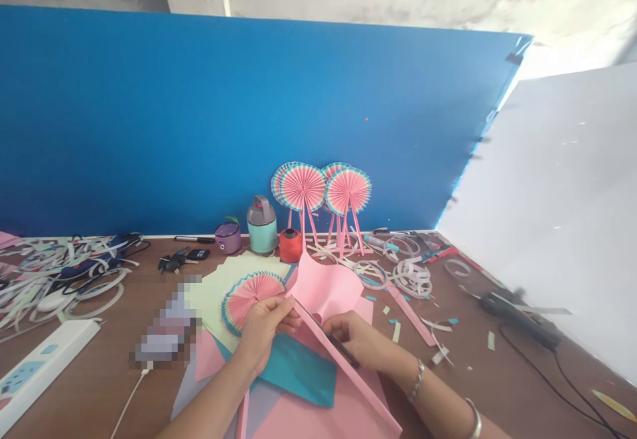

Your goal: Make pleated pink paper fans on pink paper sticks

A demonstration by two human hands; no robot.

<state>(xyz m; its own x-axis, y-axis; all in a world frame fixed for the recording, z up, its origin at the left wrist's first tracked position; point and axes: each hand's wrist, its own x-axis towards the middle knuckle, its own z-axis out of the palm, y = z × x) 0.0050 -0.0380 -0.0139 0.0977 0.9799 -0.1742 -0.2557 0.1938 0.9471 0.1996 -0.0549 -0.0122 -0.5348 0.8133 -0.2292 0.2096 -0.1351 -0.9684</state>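
My left hand (263, 333) pinches the upper edge of a pink paper sheet (328, 290) that curls up off the table. My right hand (355, 341) is closed round a dark slim tool (344, 353), which I cannot name, held against the same sheet's folded edge. Under the hands lie a teal sheet (303, 373) and more pink paper (318, 419). A finished pink pleated fan with a teal rim (251, 296) lies on pale yellow paper (212, 293) just beyond my left hand.
Several finished paper fans on pink sticks (323, 193) lean against the blue board (199, 121). A teal-and-grey bottle (262, 225), purple pot (227, 237), red thread spool (290, 245), keys (174, 261), power strip (34, 366), paper-strip tangles (60, 273) and a glue gun (517, 313) crowd the brown table.
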